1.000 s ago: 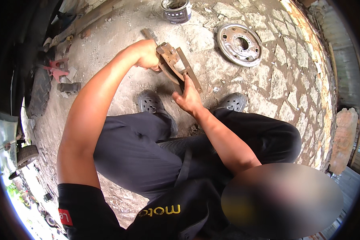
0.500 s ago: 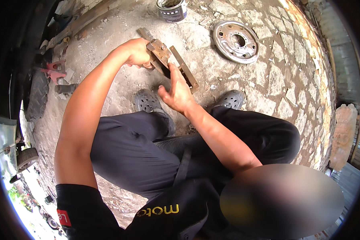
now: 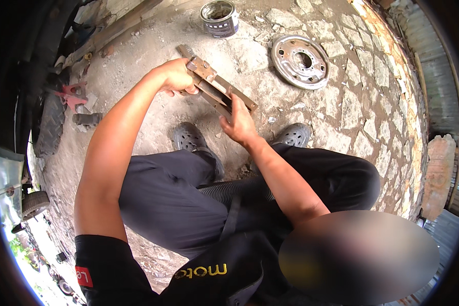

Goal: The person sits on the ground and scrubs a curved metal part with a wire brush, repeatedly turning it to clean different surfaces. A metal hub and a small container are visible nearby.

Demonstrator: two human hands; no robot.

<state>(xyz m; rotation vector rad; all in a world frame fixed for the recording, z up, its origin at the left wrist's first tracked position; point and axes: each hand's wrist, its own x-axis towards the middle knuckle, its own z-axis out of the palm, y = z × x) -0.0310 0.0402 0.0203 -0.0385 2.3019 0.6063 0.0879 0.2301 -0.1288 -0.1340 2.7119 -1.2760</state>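
Rough stone ground (image 3: pixel 250 53) below; left hand (image 3: pixel 177 76) grips one end of a rusty metal bracket (image 3: pixel 202 66), right hand (image 3: pixel 238 124) clasps the other, likely to balance its length.

- We saw a black top (image 3: pixel 214 250) with short sleeves on the wearer.
- Its left sleeve (image 3: pixel 112 265) bore a small red patch (image 3: pixel 83 276) with pale lettering near the hem.
- Across its front we made out bold yellow lettering (image 3: pixel 201 271).
- We noted loose, dark, nearly black trousers (image 3: pixel 173 188), creased at the thighs, with a narrow dark strip (image 3: pixel 232 219) over them.
- We found grey clogs (image 3: pixel 190 136) on both feet, pierced with round holes.
- Our left hand (image 3: pixel 178 76) and right hand (image 3: pixel 239 122) were bare.
- A blurred oval kept the right sleeve from us.
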